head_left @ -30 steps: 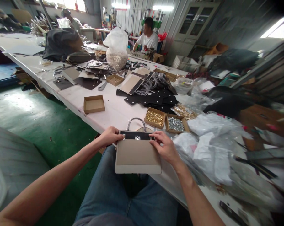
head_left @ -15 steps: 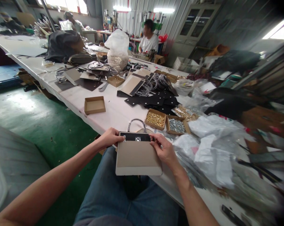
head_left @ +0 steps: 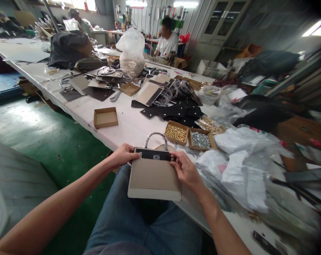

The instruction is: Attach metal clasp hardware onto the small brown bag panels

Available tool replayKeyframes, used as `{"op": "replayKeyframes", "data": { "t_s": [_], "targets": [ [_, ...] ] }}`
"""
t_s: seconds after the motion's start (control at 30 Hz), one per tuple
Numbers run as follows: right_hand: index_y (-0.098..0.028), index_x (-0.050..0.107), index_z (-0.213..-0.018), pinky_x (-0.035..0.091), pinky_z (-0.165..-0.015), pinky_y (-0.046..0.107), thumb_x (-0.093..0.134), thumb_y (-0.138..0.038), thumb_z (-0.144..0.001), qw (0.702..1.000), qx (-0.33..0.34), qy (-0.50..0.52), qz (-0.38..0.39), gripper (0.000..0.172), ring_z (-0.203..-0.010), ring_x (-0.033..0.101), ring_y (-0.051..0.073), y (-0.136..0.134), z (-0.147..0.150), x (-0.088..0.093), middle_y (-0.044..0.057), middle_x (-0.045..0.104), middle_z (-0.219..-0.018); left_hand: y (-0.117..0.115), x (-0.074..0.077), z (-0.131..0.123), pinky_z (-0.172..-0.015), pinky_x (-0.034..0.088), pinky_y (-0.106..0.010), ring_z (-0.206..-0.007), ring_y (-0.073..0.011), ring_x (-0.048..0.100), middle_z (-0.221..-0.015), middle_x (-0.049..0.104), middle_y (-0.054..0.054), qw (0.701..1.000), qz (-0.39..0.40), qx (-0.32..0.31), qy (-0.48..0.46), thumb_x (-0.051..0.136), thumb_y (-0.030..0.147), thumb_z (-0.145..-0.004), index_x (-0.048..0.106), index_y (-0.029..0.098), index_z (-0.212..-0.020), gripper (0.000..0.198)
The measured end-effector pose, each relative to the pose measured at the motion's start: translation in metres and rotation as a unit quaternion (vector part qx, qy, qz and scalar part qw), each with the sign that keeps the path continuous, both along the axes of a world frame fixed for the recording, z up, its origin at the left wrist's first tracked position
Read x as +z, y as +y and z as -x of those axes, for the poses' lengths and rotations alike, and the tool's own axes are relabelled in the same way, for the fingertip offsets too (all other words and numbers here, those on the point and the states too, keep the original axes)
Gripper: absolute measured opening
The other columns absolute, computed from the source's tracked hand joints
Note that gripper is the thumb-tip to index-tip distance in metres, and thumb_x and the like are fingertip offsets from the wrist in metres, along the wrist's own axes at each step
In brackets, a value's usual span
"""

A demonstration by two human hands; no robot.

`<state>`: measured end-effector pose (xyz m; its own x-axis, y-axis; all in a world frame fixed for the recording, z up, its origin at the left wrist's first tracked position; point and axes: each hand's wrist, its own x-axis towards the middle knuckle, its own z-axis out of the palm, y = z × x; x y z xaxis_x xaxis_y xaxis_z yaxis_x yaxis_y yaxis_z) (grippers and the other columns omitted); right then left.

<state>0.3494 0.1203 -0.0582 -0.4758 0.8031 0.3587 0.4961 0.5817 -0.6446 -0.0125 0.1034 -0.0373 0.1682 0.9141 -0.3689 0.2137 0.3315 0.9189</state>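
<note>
A beige bag panel (head_left: 154, 177) with a black strip along its top rests over my lap at the table edge. Small metal plates sit on the strip, and a plastic-wrapped loop handle (head_left: 156, 135) rises behind it. My left hand (head_left: 125, 154) grips the panel's upper left corner, thumb on the strip beside a metal plate. At the upper right corner, my right hand (head_left: 185, 168) is closed with thumb and fingers pinched at the strip's end; a small part there is mostly hidden by the fingers.
Right of the panel stand a box of gold rivets (head_left: 176, 132) and a box of silver washers (head_left: 200, 139). An open cardboard box (head_left: 105, 117) lies to the left. Black pieces (head_left: 171, 112) and stacked panels lie beyond. Plastic bags (head_left: 237, 166) cover the right side. A person (head_left: 167, 39) sits across.
The panel's lower edge has shifted slightly left and down. Both hands keep their hold at the top corners, and the view has moved a little.
</note>
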Motion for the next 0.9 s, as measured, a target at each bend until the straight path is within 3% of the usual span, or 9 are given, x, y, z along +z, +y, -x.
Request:
{"op": "replayKeyframes", "data": {
  "t_s": [0.17, 0.4, 0.7, 0.9],
  "targets": [
    [-0.032, 0.059, -0.154, 0.061, -0.105, 0.049, 0.057, -0.025, -0.114, 1.000, -0.008, -0.024, -0.008, 0.040, -0.116, 0.069, 0.031, -0.008, -0.004, 0.004, 0.011, 0.068, -0.138, -0.003, 0.002, -0.007, -0.051, 0.039, -0.023, -0.052, -0.0102, 0.051, -0.057, 0.061, 0.000, 0.999, 0.026, 0.002, -0.023, 0.089, 0.046, -0.080, 0.072, 0.014, -0.067, 0.037],
    [-0.033, 0.064, -0.149, 0.062, -0.098, 0.050, 0.062, -0.025, -0.110, 0.999, -0.023, -0.032, 0.037, 0.039, -0.103, 0.069, 0.030, 0.000, 0.000, 0.013, 0.008, 0.072, -0.126, 0.003, 0.010, -0.009, -0.049, 0.040, -0.024, -0.053, -0.0134, 0.058, -0.058, 0.065, -0.002, 0.999, 0.026, 0.008, 0.038, 0.087, 0.043, -0.078, 0.070, 0.016, -0.064, 0.035],
    [-0.031, 0.063, -0.147, 0.062, -0.101, 0.050, 0.060, -0.026, -0.112, 0.999, -0.020, -0.032, 0.016, 0.035, -0.108, 0.069, 0.030, -0.001, 0.001, 0.003, 0.010, 0.071, -0.129, 0.007, -0.003, -0.005, -0.048, 0.042, -0.023, -0.051, -0.0132, 0.057, -0.055, 0.062, 0.000, 0.998, 0.022, 0.006, 0.055, 0.087, 0.043, -0.079, 0.070, 0.017, -0.063, 0.035],
    [-0.030, 0.065, -0.144, 0.062, -0.099, 0.052, 0.061, -0.030, -0.113, 0.999, -0.031, -0.032, 0.003, 0.031, -0.108, 0.070, 0.032, -0.001, -0.001, -0.004, 0.011, 0.073, -0.127, 0.009, -0.008, -0.003, -0.051, 0.048, -0.024, -0.056, -0.0149, 0.063, -0.062, 0.069, -0.004, 0.999, 0.032, -0.001, 0.024, 0.087, 0.046, -0.079, 0.074, 0.015, -0.067, 0.036]
  ]
}}
